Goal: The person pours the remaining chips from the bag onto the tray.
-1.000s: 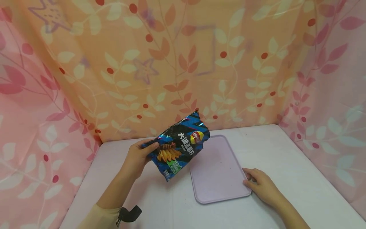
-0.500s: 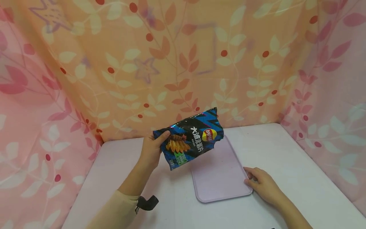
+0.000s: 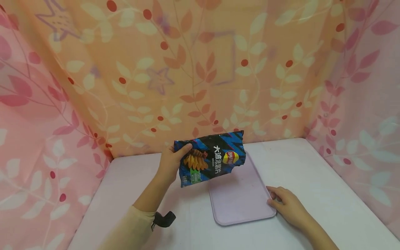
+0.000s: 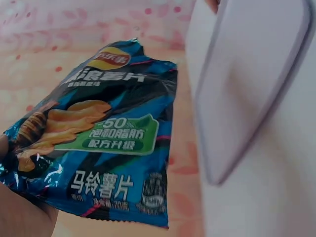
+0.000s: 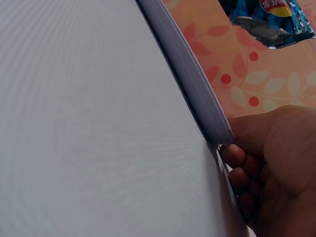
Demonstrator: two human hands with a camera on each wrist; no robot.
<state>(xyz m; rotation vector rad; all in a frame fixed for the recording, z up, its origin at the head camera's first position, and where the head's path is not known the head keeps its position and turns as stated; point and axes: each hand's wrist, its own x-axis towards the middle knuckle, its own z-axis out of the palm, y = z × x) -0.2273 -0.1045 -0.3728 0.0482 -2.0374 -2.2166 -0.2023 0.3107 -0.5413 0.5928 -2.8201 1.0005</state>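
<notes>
My left hand (image 3: 170, 161) grips a blue and black Lay's potato chip bag (image 3: 212, 159) by its left end, thumb across the front. The bag hangs in the air, printed face toward me, partly over a pale purple tray (image 3: 239, 205). A ragged, torn edge with silvery lining shows on the bag (image 5: 269, 29) in the right wrist view. Down on the table, my right hand (image 3: 287, 205) holds the tray's right edge near its front corner. In the right wrist view the thumb of that hand (image 5: 281, 158) lies against the rim, with the other fingers curled below.
The tray lies on a white-covered table (image 3: 312, 166). Patterned curtains (image 3: 200, 86) with leaves and red dots enclose the table at the back and both sides. A black wrist mount (image 3: 165, 219) sits at the left sleeve.
My left hand has carried the chip bag to the right and turned it from a steep slant to nearly level. It rose, then dropped slightly. My right hand has stayed at the tray's edge.
</notes>
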